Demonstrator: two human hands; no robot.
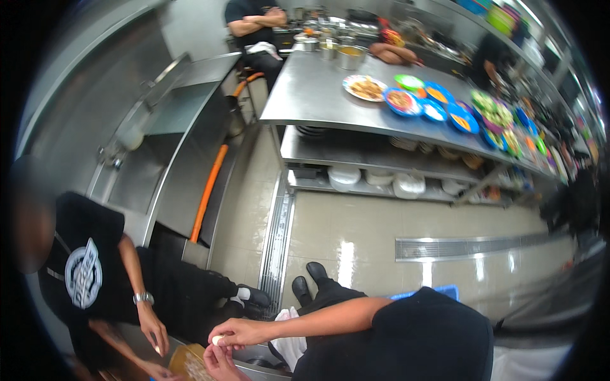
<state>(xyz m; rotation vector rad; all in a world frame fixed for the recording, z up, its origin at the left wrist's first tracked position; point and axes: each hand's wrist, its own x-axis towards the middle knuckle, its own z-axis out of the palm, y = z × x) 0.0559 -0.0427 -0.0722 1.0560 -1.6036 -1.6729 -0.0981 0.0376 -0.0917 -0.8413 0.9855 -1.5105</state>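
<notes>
A small white piece is pinched in the right hand; the left hand is cupped open beneath, above a round tan board. Peeling appears underway; a steady pinch is needed next.

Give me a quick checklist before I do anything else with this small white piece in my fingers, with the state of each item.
1. Grip on the small white piece: ok, pinched in the fingers of the right hand.
2. Left hand in support: ok, just under the right hand, close to the piece.
3. Round yellowish board below: ok, under the hands, though cut off by the picture's lower edge.
4. Co-worker's hand: not ok, it hangs close beside the board and your hands.
5. What the piece is, and its condition: cannot tell, too small and partly covered.
6. Floor ahead: ok, nothing lying near your shoes.
</notes>
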